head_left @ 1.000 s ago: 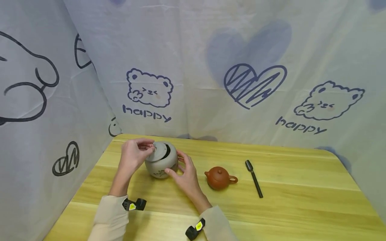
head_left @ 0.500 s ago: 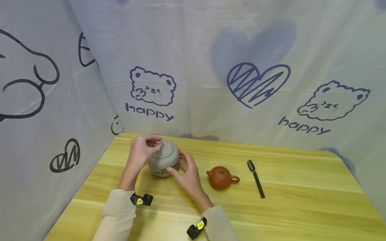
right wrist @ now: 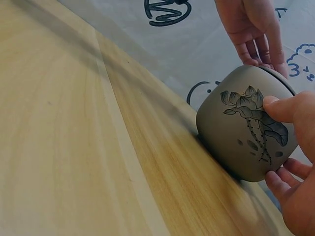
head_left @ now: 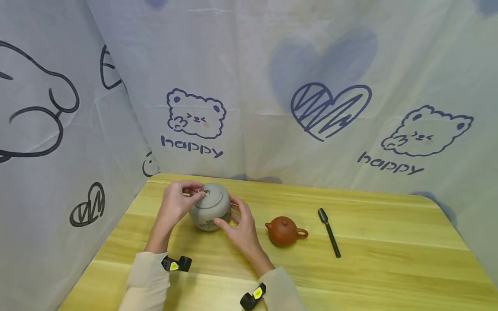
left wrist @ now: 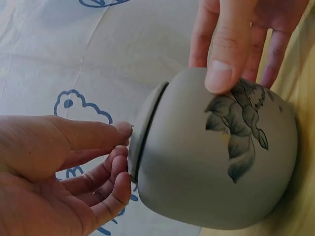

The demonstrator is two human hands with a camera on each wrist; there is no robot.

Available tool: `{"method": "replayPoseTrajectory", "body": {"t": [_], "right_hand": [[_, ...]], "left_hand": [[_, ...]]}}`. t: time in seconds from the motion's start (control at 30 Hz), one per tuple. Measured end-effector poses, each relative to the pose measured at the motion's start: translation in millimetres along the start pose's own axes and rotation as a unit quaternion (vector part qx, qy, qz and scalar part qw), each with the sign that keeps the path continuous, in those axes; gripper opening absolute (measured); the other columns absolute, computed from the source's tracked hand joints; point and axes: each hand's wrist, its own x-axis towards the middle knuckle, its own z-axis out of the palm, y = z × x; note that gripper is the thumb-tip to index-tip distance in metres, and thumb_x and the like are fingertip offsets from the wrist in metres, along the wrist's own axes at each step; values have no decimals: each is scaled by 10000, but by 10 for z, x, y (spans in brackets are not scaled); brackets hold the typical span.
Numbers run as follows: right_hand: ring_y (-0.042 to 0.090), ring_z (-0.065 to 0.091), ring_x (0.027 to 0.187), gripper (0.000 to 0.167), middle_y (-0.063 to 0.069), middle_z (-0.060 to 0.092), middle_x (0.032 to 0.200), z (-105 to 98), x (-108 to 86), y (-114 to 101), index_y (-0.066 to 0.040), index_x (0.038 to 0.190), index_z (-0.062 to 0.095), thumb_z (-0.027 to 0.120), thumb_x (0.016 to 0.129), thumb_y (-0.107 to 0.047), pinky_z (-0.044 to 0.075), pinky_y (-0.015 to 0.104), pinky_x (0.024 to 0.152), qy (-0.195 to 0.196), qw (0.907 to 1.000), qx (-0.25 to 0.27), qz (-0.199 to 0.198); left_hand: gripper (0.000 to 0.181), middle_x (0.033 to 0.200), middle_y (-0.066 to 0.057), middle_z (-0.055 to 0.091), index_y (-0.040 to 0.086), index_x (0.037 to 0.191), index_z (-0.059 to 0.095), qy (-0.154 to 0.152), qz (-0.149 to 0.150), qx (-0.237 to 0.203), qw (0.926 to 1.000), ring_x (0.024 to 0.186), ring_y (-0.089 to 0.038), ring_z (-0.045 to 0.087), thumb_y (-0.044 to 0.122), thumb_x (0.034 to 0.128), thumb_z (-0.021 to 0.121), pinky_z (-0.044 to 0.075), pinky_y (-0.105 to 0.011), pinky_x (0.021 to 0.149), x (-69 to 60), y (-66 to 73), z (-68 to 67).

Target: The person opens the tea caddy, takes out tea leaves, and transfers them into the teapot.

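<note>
A grey round tea jar [head_left: 208, 218] with a dark painted lotus stands upright at the table's left side. Its grey lid [head_left: 217, 199] sits on the mouth, with a thin dark line around its edge in the left wrist view. My left hand [head_left: 177, 203] pinches at the small fitting in the middle of the lid; the fingertips partly hide it. Around the jar's right side my right hand [head_left: 242, 229] holds on, thumb in front near the painted lotus [right wrist: 253, 115] and fingers behind.
To the right of the jar stands a small reddish-brown teapot [head_left: 283, 232], spout toward the jar. Farther right lies a dark slim scoop [head_left: 330, 233]. A printed cloth [head_left: 264, 142] hangs behind the wooden table [head_left: 381, 250].
The lid was tilted with a dark gap at the mouth; it has come down flat on the jar. My left hand shifted right with it, then slightly back. The right hand kept its hold.
</note>
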Motion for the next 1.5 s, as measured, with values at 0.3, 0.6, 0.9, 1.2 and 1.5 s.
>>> {"method": "replayPoseTrajectory", "body": {"t": [0.3,0.6,0.9,1.2,1.5], "right_hand": [[444,462,1345,719,231,453,1473,0,-26,-234,-14,1510,439,800,890,-36,462,608,1060,-27,9999,129,-30],[484,474,1312,688,285,459,1440,-100,-65,-501,56,1488,434,779,894,7,469,610,1049,-128,9999,93,-23],[365,571,1260,646,162,521,1432,-195,15,-157,-94,1510,474,771,938,-129,531,479,1024,-396,9964,-744,-32],[315,581,1265,534,83,600,1385,-613,4,-550,-164,1489,519,710,991,-174,501,501,1060,-855,9933,-772,91],[202,578,1279,471,-14,590,1421,-1119,-174,-709,-197,1471,554,675,1019,-256,550,459,998,-700,9842,-1530,-552]], "left_hand": [[188,1084,-160,716,2,1075,786,60,6,-160,9999,931,-291,669,66,899,789,565,-360,791,-66,-107,-19],[201,1113,-141,702,19,1103,781,48,63,-428,9991,984,-298,643,101,920,786,556,-384,818,-84,-182,-5],[231,1140,-114,696,39,1147,769,102,13,-699,9975,984,-211,603,194,980,730,537,-264,768,-104,-220,7],[419,1321,-161,648,24,1343,650,294,222,-1111,9931,1225,-297,586,333,1074,564,501,-523,1021,-110,-270,-31],[408,1452,-181,542,8,1452,543,312,1222,-552,9905,1315,-346,502,220,1116,449,437,-594,1063,-202,-399,-65]]}}
